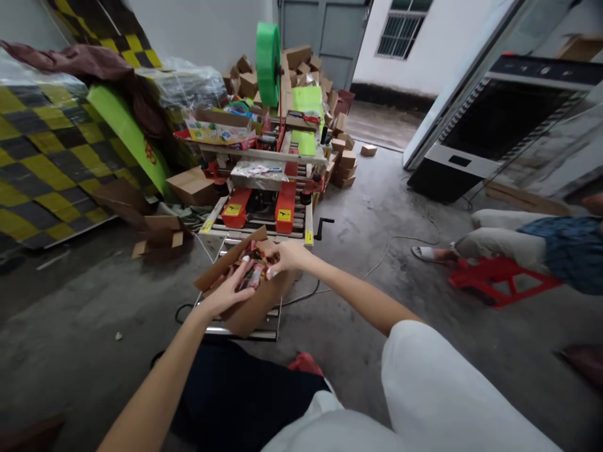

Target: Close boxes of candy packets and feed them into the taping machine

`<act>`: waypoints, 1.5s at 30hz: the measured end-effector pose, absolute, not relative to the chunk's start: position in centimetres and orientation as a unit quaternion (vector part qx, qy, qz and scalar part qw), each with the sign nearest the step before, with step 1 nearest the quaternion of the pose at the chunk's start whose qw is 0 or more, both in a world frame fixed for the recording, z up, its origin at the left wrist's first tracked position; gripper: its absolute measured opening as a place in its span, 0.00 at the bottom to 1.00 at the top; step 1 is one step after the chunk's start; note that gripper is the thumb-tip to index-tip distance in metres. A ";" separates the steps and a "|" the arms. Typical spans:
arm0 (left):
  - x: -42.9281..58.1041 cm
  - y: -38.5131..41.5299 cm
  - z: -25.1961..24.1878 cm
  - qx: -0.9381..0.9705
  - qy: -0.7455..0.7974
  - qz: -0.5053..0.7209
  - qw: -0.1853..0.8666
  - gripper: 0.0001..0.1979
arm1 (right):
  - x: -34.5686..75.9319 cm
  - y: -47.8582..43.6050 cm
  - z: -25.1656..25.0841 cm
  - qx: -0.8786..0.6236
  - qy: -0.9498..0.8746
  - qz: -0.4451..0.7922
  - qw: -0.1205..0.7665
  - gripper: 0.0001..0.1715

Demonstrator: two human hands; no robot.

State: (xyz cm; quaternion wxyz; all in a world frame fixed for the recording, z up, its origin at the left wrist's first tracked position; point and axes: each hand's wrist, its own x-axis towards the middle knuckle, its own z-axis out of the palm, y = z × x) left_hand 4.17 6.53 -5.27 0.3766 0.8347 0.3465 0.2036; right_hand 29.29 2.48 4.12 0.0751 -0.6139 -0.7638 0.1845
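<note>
An open cardboard box (254, 311) sits tilted at an angle on the rollers, its flaps raised. Inside it lie several small shiny packets (257, 274), mostly red with some green and yellow. My left hand (230, 292) rests over the near left side of the box, its fingers spread on the packets. From the right, my right hand (287, 256) reaches in, thumb and fingers apart and bent down onto the packets. Neither hand lifts anything out that I can see.
Beyond the box stands a red carton-sealing machine (285, 210) carrying a green tape roll (268, 66). Cartons (346, 164) are heaped behind it. Checkered stacks (51, 150) line the left. At right are a black-fronted appliance (506, 119) and a person on a red stool (502, 276). A cable (386, 254) crosses the floor.
</note>
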 end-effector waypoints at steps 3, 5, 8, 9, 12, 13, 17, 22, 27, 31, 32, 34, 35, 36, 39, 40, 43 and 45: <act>4.5 6.4 -4.1 0.791 0.325 0.166 0.491 0.49 | 28.5 2.6 2.3 -0.656 -0.723 0.165 0.141 0.38; 5.2 5.7 -3.7 0.763 0.334 0.209 0.513 0.51 | 27.9 2.8 0.9 -0.682 -0.692 0.150 0.184 0.53; 7.2 3.6 -4.0 0.719 0.393 0.327 0.471 0.46 | 26.6 2.8 -1.2 -0.736 -0.616 0.128 0.250 0.65; 8.2 2.6 -4.2 0.694 0.429 0.369 0.446 0.42 | 26.1 2.7 -2.0 -0.754 -0.587 0.118 0.272 0.65; 11.3 -0.6 -4.8 0.604 0.554 0.456 0.346 0.30 | 24.4 2.2 -4.2 -0.775 -0.526 0.140 0.321 0.50; 12.1 -1.5 -4.9 0.580 0.584 0.467 0.322 0.29 | 23.9 2.0 -4.9 -0.766 -0.526 0.163 0.331 0.45; 12.7 -3.6 -4.5 0.567 0.611 0.452 0.318 0.28 | 22.6 1.4 -6.4 -0.693 -0.605 0.211 0.331 0.39; 10.7 -2.6 -1.3 0.683 0.498 0.480 0.236 0.29 | 23.0 1.4 -6.4 -0.665 -0.634 0.217 0.331 0.43; 12.6 1.2 0.1 0.744 0.520 0.364 0.207 0.22 | 24.2 1.2 -6.9 -0.614 -0.607 0.300 0.407 0.54; 13.6 1.2 -1.9 0.733 0.552 0.296 0.265 0.24 | 25.4 0.4 -6.7 -0.565 -0.545 0.406 0.469 0.62; 13.5 0.8 -2.3 0.735 0.551 0.289 0.269 0.25 | 25.7 0.2 -6.5 -0.555 -0.535 0.422 0.476 0.61; 13.2 0.0 -2.6 0.742 0.549 0.270 0.275 0.25 | 25.8 0.1 -5.9 -0.546 -0.535 0.423 0.487 0.58; 13.1 -0.2 -2.4 0.743 0.551 0.262 0.275 0.25 | 25.7 0.2 -5.6 -0.542 -0.545 0.411 0.490 0.57; 13.0 -0.4 -2.2 0.743 0.554 0.256 0.273 0.25 | 25.6 0.4 -5.3 -0.538 -0.558 0.396 0.492 0.55; 13.0 -0.3 -1.2 0.736 0.576 0.228 0.272 0.24 | 24.9 1.3 -4.9 -0.530 -0.613 0.350 0.470 0.52; 13.0 0.0 -0.9 0.728 0.590 0.210 0.278 0.24 | 24.7 1.6 -4.8 -0.534 -0.632 0.335 0.450 0.51; 12.8 0.9 -0.3 0.701 0.624 0.173 0.298 0.23 | 24.2 2.2 -4.3 -0.566 -0.679 0.296 0.363 0.44; 12.6 1.3 0.1 0.700 0.622 0.175 0.304 0.22 | 23.9 2.2 -3.6 -0.593 -0.690 0.285 0.301 0.39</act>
